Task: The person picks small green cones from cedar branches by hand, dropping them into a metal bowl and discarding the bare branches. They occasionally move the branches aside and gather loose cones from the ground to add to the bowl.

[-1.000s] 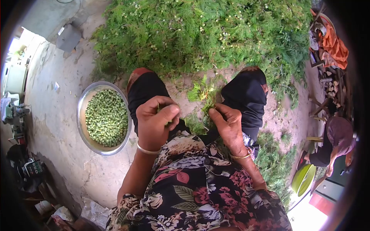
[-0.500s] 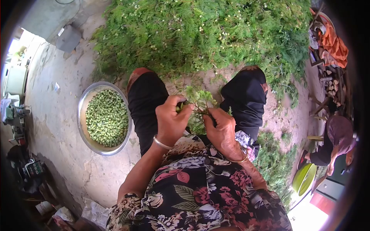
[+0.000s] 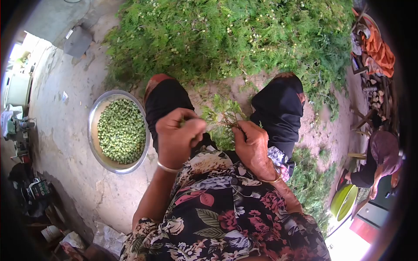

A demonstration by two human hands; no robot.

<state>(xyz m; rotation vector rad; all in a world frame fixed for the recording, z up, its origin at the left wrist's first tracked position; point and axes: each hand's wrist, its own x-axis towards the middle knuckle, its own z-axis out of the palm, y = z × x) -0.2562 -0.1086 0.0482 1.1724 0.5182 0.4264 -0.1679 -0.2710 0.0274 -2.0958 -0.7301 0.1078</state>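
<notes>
My right hand point(image 3: 253, 145) pinches the stem of a small leafy green sprig point(image 3: 224, 115) between my knees. My left hand point(image 3: 177, 137) is just left of the sprig, apart from it and blurred by motion. Its fingers are curled round something green that mostly stays hidden, perhaps berries. A metal basin point(image 3: 92, 130) rests on the ground left of my left knee. Small round green berries point(image 3: 121, 130) fill much of its bottom.
A big heap of green branches point(image 3: 226, 39) lies beyond my feet. More cut greenery point(image 3: 307, 187) is at my right. Farther right, another person point(image 3: 381, 156) bends near a yellow-green basin point(image 3: 344, 202). Stacked wood point(image 3: 376, 98) stands behind.
My left hand has moved left, away from the sprig and toward the metal basin. My right hand still holds the sprig in nearly the same place.
</notes>
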